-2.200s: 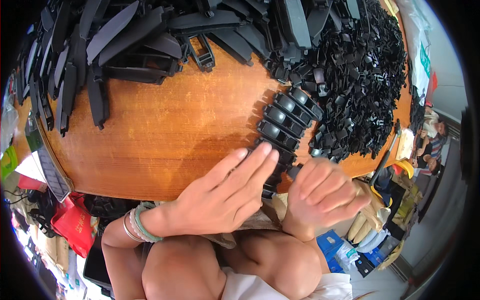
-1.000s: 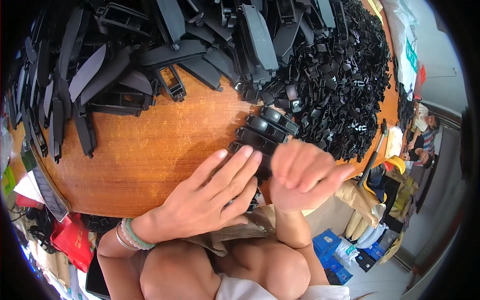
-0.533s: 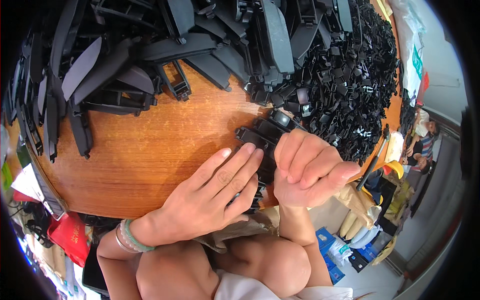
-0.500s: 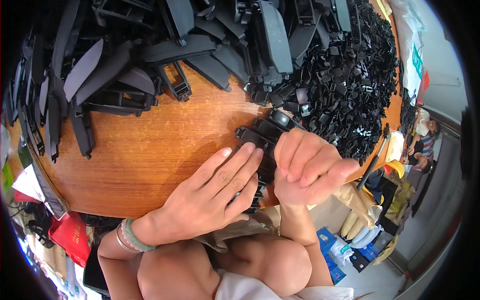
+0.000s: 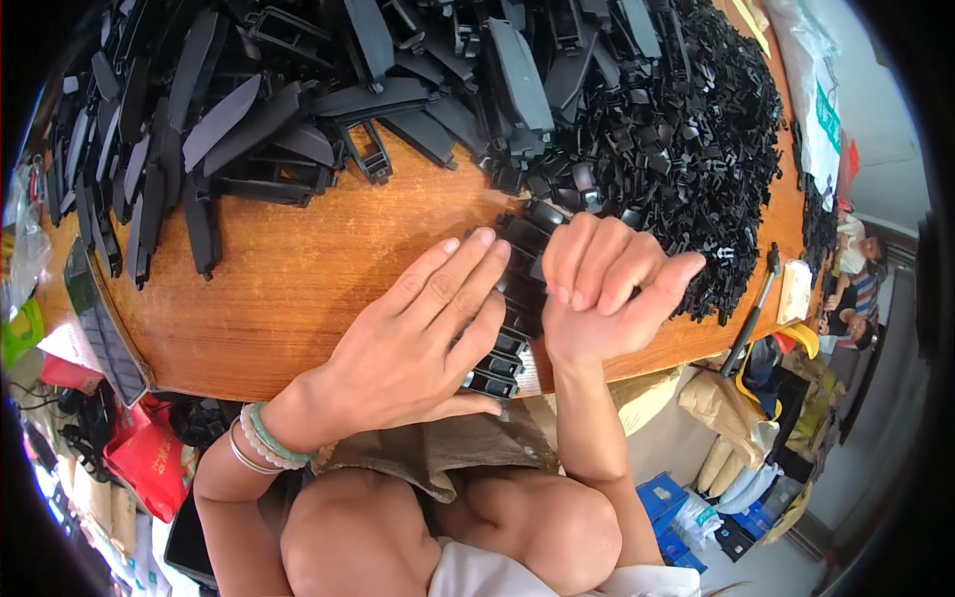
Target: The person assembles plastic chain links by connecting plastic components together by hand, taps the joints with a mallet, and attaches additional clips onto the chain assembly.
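A row of black plastic parts (image 5: pixel 522 289), set side by side, runs from the near table edge toward the small-part heap. Along its left side lies my left hand (image 5: pixel 423 318), flat with fingers stretched out, its fingertips at the row's edge. My right hand (image 5: pixel 612 289) is curled into a fist on the row's right side, thumb sticking out to the right. Nothing shows in its fingers. Both hands partly cover the row. At its near end, open-framed black pieces (image 5: pixel 494 376) show between my wrists.
Long black plastic covers (image 5: pixel 234 124) are heaped across the far left of the wooden table (image 5: pixel 259 308). A big mound of small black clips (image 5: pixel 686 149) fills the far right. A black-handled tool (image 5: pixel 753 308) lies by the right edge. People (image 5: pixel 851 298) sit in the right background.
The view has shifted slightly, showing more of the near table edge. My hands keep their poses on either side of the row, and more of its near end shows between them.
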### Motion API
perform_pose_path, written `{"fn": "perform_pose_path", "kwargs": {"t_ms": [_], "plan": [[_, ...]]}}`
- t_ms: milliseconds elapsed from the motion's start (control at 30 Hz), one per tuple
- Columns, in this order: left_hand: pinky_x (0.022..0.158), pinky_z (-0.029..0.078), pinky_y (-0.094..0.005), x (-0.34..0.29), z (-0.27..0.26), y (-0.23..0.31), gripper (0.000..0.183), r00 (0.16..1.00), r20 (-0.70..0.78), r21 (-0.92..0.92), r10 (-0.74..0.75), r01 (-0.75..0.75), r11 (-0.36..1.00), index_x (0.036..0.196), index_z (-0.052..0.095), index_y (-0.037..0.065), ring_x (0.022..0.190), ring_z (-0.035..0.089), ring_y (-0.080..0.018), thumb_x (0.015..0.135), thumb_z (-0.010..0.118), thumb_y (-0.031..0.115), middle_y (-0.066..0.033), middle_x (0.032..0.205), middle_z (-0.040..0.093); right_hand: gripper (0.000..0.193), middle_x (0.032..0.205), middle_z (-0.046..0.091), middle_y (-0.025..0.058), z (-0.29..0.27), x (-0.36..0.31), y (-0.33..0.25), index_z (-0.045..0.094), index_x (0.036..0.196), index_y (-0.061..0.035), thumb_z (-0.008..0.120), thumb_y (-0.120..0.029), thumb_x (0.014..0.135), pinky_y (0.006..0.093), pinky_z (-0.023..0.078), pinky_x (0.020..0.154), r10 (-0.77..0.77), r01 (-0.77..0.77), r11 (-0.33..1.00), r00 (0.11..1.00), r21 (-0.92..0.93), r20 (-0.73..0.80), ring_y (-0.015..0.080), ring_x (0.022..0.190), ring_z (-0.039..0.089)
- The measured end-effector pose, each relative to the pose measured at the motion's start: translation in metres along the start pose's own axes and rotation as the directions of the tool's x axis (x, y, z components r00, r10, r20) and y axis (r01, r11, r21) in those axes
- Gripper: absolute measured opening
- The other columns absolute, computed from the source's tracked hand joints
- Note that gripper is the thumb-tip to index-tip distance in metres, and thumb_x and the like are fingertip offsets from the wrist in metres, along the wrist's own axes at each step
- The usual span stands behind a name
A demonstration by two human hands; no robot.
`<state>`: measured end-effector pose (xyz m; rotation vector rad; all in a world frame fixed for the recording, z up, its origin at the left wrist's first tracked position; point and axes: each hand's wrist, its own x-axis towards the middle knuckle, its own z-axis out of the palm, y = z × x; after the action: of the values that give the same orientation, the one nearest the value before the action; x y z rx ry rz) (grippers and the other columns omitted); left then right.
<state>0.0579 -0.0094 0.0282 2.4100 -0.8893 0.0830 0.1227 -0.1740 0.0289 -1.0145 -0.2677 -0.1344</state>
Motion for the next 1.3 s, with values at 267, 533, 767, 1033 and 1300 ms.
{"fn": "perform_pose_path", "kwargs": {"t_ms": [267, 533, 767, 1033, 1300], "plan": [[0.114, 0.034, -0.0502, 0.003, -0.004, 0.001, 0.078, 1.000, 0.010, 0.039, 0.013, -0.013, 0.999, 0.112, 0.057, -0.005, 0.135, 0.045, -0.0421, 0.078, 0.066, 0.064, -0.0277, 0.137, 0.052, 0.070, 0.047, 0.040, 0.0018, 0.012, -0.009, -0.001, 0.037, 0.050, -0.0147, 0.019, -0.055, 0.105, 0.0270, 0.029, 0.040, -0.033, 0.112, 0.860, 0.986, -0.498, 0.163, 0.0153, 0.042, 0.036], [0.116, 0.027, -0.0526, 0.004, 0.000, 0.000, 0.088, 0.999, 0.001, -0.023, 0.043, -0.043, 0.999, 0.122, 0.054, -0.004, 0.140, 0.038, -0.0413, 0.075, 0.064, 0.069, -0.0271, 0.146, 0.042, 0.067, 0.048, 0.036, 0.0008, 0.000, 0.009, -0.017, 0.032, 0.050, -0.0152, 0.022, -0.048, 0.108, 0.0259, 0.026, 0.039, -0.090, 0.091, 0.994, 0.996, 0.066, -0.014, 0.0130, 0.042, 0.032], [0.119, 0.022, -0.0534, 0.009, 0.003, -0.002, 0.098, 0.998, 0.062, -0.111, 0.003, 0.004, 0.994, 0.132, 0.046, -0.006, 0.145, 0.030, -0.0378, 0.068, 0.070, 0.064, -0.0253, 0.151, 0.036, 0.071, 0.047, 0.037, 0.0032, -0.011, 0.010, -0.007, 0.029, 0.048, -0.0135, 0.016, -0.054, 0.106, 0.0266, 0.028, 0.039, -0.048, 0.049, 0.999, 0.998, 0.018, -0.044, 0.0156, 0.041, 0.034], [0.116, 0.024, -0.0544, 0.014, 0.002, -0.002, 0.094, 0.996, 0.089, -0.064, 0.016, -0.010, 0.998, 0.126, 0.052, -0.006, 0.139, 0.040, -0.0391, 0.076, 0.060, 0.073, -0.0254, 0.146, 0.044, 0.071, 0.044, 0.040, 0.0025, -0.006, 0.009, -0.003, 0.031, 0.047, -0.0097, 0.026, -0.044, 0.108, 0.0269, 0.030, 0.041, -0.108, 0.127, 0.963, 0.990, -0.238, 0.091, 0.0158, 0.038, 0.038], [0.117, 0.022, -0.0549, 0.010, 0.006, -0.003, 0.097, 0.998, 0.055, -0.081, 0.012, -0.008, 0.997, 0.128, 0.051, -0.005, 0.141, 0.037, -0.0396, 0.074, 0.061, 0.075, -0.0253, 0.148, 0.042, 0.068, 0.047, 0.041, 0.0022, -0.007, 0.011, -0.001, 0.031, 0.049, -0.0116, 0.022, -0.042, 0.109, 0.0275, 0.030, 0.039, -0.091, 0.090, 0.991, 0.996, -0.094, 0.001, 0.0150, 0.039, 0.037]]}}
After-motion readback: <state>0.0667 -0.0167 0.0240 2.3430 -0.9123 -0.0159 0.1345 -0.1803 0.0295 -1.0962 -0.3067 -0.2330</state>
